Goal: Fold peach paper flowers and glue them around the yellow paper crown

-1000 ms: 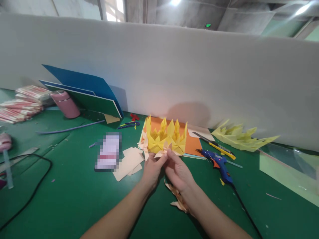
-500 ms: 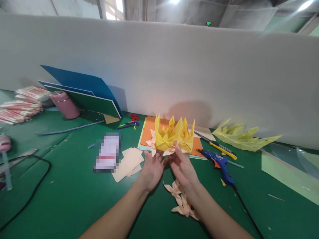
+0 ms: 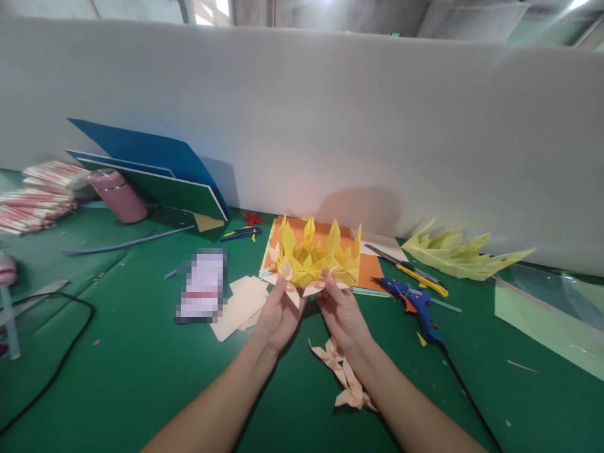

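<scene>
A yellow folded-paper crown [image 3: 311, 261] with tall points is held up in front of me between both hands. My left hand [image 3: 282, 314] grips its lower left, the thumb on a peach paper flower [image 3: 285, 280]. On the lower right, my right hand [image 3: 342, 308] has its thumb against another peach paper flower [image 3: 325, 281]. The fingers of both hands run underneath and are partly hidden. Several loose peach paper flowers [image 3: 346, 377] lie on the green table beside my right forearm.
To the right lie a blue hot glue gun [image 3: 415, 305], a yellow utility knife [image 3: 422, 280] and a pale yellow paper crown [image 3: 462, 255]. Orange paper [image 3: 370, 270] is behind the crown. On the left are a blurred-out phone [image 3: 202, 286], peach paper pieces [image 3: 240, 305] and a pink bottle [image 3: 117, 195].
The crown has turned and shifted slightly left, bringing its left flower to the front. My left hand, earlier open under the crown, now has its thumb closed on that flower.
</scene>
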A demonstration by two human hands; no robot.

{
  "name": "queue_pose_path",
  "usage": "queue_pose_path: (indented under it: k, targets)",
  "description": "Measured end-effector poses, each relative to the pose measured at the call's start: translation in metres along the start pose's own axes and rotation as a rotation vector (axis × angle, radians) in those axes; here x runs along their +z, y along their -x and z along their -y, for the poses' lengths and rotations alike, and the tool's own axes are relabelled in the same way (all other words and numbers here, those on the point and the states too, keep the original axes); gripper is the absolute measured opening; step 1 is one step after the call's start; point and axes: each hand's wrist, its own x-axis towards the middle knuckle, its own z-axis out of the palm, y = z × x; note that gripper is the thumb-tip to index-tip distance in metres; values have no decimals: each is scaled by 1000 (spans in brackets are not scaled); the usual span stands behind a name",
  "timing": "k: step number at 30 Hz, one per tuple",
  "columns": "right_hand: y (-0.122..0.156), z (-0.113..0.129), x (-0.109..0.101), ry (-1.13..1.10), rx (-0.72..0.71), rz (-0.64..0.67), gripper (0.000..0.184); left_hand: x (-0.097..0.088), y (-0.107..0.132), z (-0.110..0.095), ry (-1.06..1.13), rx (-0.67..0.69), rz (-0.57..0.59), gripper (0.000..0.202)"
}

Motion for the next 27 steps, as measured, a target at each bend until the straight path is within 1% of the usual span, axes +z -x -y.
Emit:
queue_pose_path:
  k: [4,8,15,23,27]
  targets:
    - [1,-2,-1,-11,7,-1,29,2,-1,2,-7,67,12,24]
    - [2,-4,-2,-6,6,11,30,-1,-4,2,-26,122,-5,26]
    - [2,-5,-2,-17,-10,15,29,-4,-4,2,-40,134,-35,25]
    - [3,-4,-1,-6,-29,35,29,-1,-4,2,-44,127,-64,33]
    - [2,-4,-2,1,-38,47,30,-1,-4,2,-23,132,-35,37]
